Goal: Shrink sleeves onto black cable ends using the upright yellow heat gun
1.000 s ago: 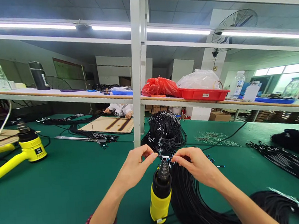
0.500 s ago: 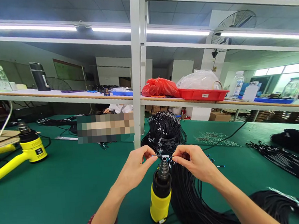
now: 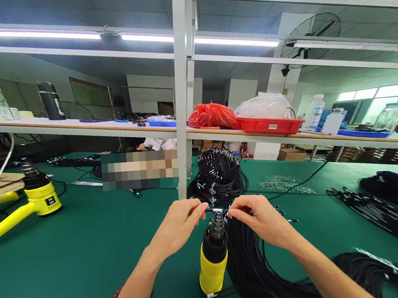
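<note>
My left hand (image 3: 179,225) and my right hand (image 3: 258,217) pinch the two ends of a thin black cable end with a white sleeve (image 3: 218,210), held level just above the nozzle of a yellow and black heat gun (image 3: 213,257) that stands upright on the green mat. The cable runs from a thick bundle of black cables (image 3: 251,268) lying under my right wrist. A red bead bracelet is on my left wrist.
Behind the hands a white shelf post (image 3: 182,100) rises, with a heap of black cables (image 3: 219,175) beside it. Another yellow heat gun (image 3: 35,199) lies at the left. More cable bundles (image 3: 384,213) lie at the right. A red tray (image 3: 270,125) and bags sit on the shelf. A co-worker's hands (image 3: 151,145) show beyond.
Both hands have stayed almost still over the heat gun; the fingers have shifted slightly, bringing the cable end a little lower and closer to the nozzle.
</note>
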Demonstrator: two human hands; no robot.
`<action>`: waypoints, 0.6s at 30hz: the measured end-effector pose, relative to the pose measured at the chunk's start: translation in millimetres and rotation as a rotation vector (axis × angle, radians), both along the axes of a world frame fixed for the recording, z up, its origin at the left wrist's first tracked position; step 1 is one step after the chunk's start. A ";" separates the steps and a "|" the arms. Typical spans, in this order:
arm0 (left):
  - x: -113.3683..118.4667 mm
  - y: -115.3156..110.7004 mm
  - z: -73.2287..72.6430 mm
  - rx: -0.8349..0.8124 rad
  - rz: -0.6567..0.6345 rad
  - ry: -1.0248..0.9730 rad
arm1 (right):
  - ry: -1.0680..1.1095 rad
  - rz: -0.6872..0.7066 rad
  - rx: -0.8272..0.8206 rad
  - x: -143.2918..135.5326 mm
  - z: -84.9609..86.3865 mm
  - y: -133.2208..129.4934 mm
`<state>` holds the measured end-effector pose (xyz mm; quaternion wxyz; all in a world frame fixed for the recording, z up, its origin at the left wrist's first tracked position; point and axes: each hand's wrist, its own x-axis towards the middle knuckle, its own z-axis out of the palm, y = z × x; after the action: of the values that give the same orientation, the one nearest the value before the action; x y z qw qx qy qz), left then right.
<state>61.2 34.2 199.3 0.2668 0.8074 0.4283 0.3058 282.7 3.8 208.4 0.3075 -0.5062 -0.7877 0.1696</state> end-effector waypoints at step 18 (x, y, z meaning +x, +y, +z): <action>3.8 0.3 -1.3 0.068 0.016 -0.066 | -0.009 0.005 -0.050 -1.3 1.8 -0.4</action>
<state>65.0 34.5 198.0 0.2505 0.8020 0.4152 0.3489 281.4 3.4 210.2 0.2906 -0.5126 -0.7858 0.1879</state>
